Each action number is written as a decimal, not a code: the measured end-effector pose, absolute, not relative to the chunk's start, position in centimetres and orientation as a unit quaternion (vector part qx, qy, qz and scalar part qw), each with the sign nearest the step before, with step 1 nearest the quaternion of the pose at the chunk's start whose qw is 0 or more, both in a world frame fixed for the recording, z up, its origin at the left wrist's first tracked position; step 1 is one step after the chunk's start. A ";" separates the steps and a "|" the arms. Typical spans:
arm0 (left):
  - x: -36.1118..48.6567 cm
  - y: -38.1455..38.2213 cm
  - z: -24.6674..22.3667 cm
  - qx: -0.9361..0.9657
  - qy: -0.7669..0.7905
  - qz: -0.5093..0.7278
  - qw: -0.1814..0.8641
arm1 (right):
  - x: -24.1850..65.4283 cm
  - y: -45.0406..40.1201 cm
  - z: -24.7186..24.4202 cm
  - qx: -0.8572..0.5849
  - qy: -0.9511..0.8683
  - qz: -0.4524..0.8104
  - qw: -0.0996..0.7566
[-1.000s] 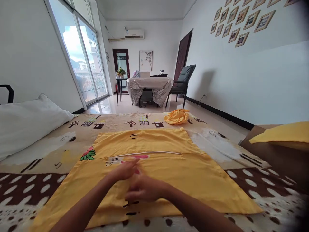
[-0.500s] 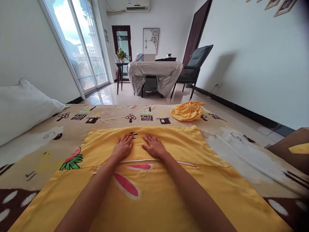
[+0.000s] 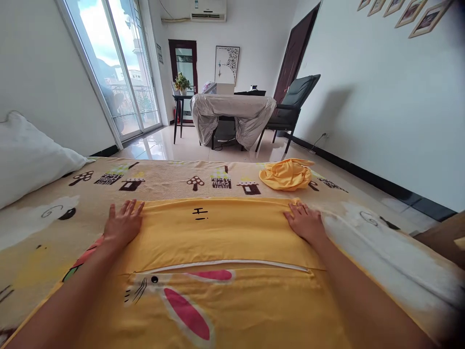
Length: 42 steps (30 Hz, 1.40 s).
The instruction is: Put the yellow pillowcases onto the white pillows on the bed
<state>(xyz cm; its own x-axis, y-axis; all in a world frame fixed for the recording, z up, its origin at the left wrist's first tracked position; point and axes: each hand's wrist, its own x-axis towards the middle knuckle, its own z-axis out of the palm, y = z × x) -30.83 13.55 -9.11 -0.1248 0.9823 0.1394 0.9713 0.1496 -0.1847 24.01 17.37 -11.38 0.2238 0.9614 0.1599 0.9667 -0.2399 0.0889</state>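
My left hand (image 3: 124, 225) and right hand (image 3: 305, 222) lie open, palms down, fingers slightly spread, gripping nothing, on the far corners of the yellow cloth (image 3: 236, 237), which fills the lower centre over a patterned blanket (image 3: 165, 182).

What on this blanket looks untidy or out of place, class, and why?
The bunched cloth beyond the right hand: it lies crumpled on the blanket, while the larger yellow cloth is spread fairly flat.

This looks like a room in a home: a big white pillow (image 3: 32, 160) at left, a soft animal blanket (image 3: 170, 177), and small framed pictures (image 3: 430, 18) upper right.
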 end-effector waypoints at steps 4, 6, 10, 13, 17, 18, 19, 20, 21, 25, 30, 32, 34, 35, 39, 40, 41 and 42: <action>-21.1 14.0 -8.0 -0.766 -0.639 -0.047 0.054 | 13.4 16.8 -9.2 -0.680 -0.727 -0.055 0.077; -16.0 14.5 -8.5 -0.786 -0.615 -0.054 0.024 | 7.1 16.4 -9.2 -0.619 -0.782 -0.011 0.073; -11.1 15.9 -10.8 -0.789 -0.610 -0.073 -0.007 | 0.4 16.2 -10.7 -0.563 -0.822 0.032 0.080; -12.0 16.8 -11.8 -0.772 -0.629 -0.090 -0.018 | 1.7 17.0 -11.7 -0.568 -0.817 0.042 0.086; -16.0 17.3 -11.8 -0.758 -0.646 -0.086 -0.033 | 7.5 18.5 -11.9 -0.597 -0.799 0.037 0.063; -17.3 17.2 -11.7 -0.752 -0.653 -0.082 -0.034 | 9.1 18.8 -11.9 -0.607 -0.792 0.029 0.055; -18.6 17.1 -11.7 -0.743 -0.664 -0.077 -0.036 | 10.7 18.9 -11.9 -0.617 -0.785 0.021 0.049; -20.2 16.9 -11.6 -0.730 -0.679 -0.069 -0.036 | 12.4 19.0 -12.0 -0.629 -0.776 0.014 0.045; -21.9 16.6 -11.6 -0.715 -0.695 -0.060 -0.035 | 14.1 19.0 -12.0 -0.642 -0.766 0.011 0.042; -29.2 15.1 -11.5 -0.654 -0.756 -0.005 -0.021 | 21.0 17.8 -12.3 -0.708 -0.706 -0.001 0.028; -35.2 12.5 -10.6 -0.597 -0.802 0.023 0.004 | 26.8 14.8 -11.6 -0.768 -0.640 -0.016 0.015; -35.5 11.5 -10.0 -0.590 -0.805 0.024 0.055 | 27.1 13.6 -11.0 -0.781 -0.624 -0.024 0.019; -34.5 10.8 -9.3 -0.619 -0.780 0.016 0.087 | 25.9 12.6 -10.4 -0.782 -0.622 -0.031 0.030; -33.4 10.5 -9.0 -0.641 -0.762 0.014 0.087 | 24.8 12.1 -10.1 -0.775 -0.631 -0.031 0.036; -27.2 9.6 -8.4 -0.747 -0.664 0.014 -0.031 | 17.9 10.8 -9.7 -0.692 -0.720 0.031 0.042; -25.7 9.3 -8.5 -0.775 -0.628 0.012 -0.072 | 16.1 10.5 -9.8 -0.662 -0.747 0.055 0.039; -24.5 9.0 -8.6 -0.794 -0.599 0.014 -0.099 | 14.6 10.1 -9.9 -0.633 -0.770 0.077 0.035; -23.7 8.7 -8.9 -0.806 -0.579 0.015 -0.120 | 13.4 9.8 -9.9 -0.608 -0.788 0.095 0.031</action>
<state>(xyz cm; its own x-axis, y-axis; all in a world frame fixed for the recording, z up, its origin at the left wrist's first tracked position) -23.68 8.67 -8.88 0.3294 0.9300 -0.1634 0.9374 -0.3012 0.1750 13.42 9.82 -9.94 -0.2589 0.9636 -0.0667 0.9518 0.2428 -0.1873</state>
